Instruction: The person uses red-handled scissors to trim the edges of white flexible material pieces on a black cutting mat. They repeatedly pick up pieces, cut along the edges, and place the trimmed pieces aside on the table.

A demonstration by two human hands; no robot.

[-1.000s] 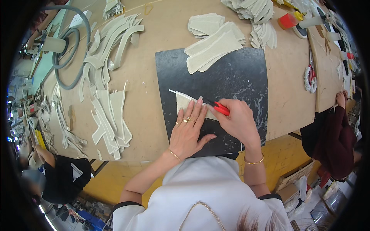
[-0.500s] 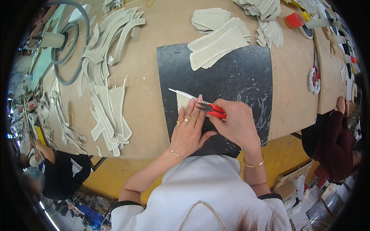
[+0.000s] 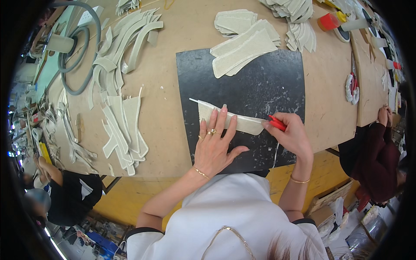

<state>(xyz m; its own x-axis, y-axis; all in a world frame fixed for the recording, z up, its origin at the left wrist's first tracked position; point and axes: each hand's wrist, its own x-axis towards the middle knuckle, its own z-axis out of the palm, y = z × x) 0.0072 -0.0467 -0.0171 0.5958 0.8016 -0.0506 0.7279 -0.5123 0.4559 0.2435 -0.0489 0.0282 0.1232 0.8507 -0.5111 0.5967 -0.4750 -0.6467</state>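
Observation:
My left hand (image 3: 215, 146) lies with fingers spread on a beige fabric piece (image 3: 247, 126), pressing it onto a black mat (image 3: 247, 93). A narrow white strip (image 3: 255, 118) runs along the piece's far edge, and its thin end sticks out past the left corner. My right hand (image 3: 294, 138) is closed around red-handled thread snips (image 3: 277, 123) at the right end of the piece. The blades of the snips are hidden. Fingertips of that hand appear to touch the strip's end. Below them a thin white tail (image 3: 276, 155) hangs over the mat.
More beige pieces (image 3: 247, 45) overlap the mat's far edge. Pieces with white edging (image 3: 125, 130) and long curved strips (image 3: 117, 65) lie to the left. Red-handled scissors (image 3: 353, 86) and a red bottle (image 3: 328, 21) are at right. Other people sit at both sides.
My right hand has moved right with the snips, from beside my left fingers to the piece's right end. More of the piece now shows; my left hand stays nearly in place.

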